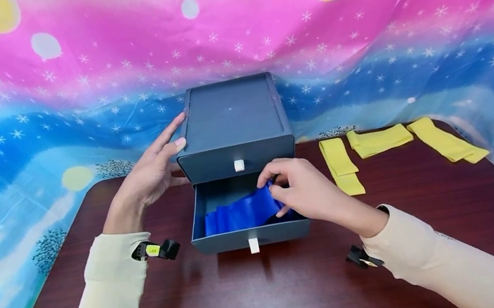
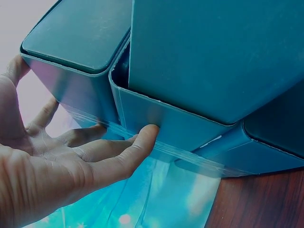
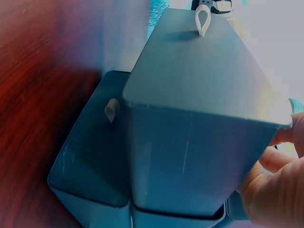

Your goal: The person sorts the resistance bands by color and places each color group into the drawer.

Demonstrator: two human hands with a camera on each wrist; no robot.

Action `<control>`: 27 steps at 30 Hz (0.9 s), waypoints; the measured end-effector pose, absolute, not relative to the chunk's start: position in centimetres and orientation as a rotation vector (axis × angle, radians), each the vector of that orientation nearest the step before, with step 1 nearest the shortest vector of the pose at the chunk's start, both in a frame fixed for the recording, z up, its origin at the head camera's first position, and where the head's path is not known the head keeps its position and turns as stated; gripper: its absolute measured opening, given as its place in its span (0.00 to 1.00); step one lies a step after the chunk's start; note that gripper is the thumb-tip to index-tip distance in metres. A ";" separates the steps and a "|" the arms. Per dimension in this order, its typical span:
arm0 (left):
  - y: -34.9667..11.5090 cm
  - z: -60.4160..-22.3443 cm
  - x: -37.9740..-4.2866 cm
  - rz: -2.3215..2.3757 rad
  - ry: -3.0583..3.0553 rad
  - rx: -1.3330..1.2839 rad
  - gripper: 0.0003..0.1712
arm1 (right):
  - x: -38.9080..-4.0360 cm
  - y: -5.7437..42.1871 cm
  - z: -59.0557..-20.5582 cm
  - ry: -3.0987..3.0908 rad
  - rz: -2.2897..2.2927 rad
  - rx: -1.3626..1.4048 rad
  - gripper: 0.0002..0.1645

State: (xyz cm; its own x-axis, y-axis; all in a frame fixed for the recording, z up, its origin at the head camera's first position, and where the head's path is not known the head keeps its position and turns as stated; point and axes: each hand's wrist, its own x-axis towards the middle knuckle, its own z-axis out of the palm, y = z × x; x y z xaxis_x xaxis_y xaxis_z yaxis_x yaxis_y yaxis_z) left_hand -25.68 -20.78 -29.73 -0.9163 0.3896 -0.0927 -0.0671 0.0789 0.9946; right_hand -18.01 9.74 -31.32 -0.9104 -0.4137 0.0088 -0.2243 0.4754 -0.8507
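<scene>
Dk grey drawer unit (image 1: 233,113), upright, 3 tiers, L hand (image 1: 148,175) touching its left side. Top drawer (image 1: 207,165) closed, w/ white pull; mid drawer (image 1: 222,242) pulled out, same pull; btm drawer (image 3: 90,156) set back beneath. Shiny blue strip (image 1: 239,214), folded, in mid drawer, R hand (image 1: 306,188) pinching its right end.
</scene>
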 end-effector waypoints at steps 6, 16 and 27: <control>-20.8 -29.7 -25.7 1.901 2.030 0.325 0.35 | -18.1 10.3 -31.0 2.634 -1.289 -0.612 0.14; -20.9 -29.8 -25.7 1.912 2.018 0.317 0.35 | -17.8 11.8 -30.2 2.730 -1.248 -0.659 0.12; -20.8 -29.8 -25.7 1.915 2.012 0.318 0.35 | -16.2 13.4 -29.5 2.769 -1.347 -0.617 0.15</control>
State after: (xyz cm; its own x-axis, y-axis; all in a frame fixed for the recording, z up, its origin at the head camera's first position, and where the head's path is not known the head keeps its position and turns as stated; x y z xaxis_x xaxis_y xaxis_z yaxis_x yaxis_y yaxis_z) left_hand -25.70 -20.78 -29.78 -0.9155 0.3914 -0.0929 -0.0734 0.0645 0.9952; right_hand -16.24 13.40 -29.53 -0.9227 -0.3473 0.1674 -0.3461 0.5547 -0.7566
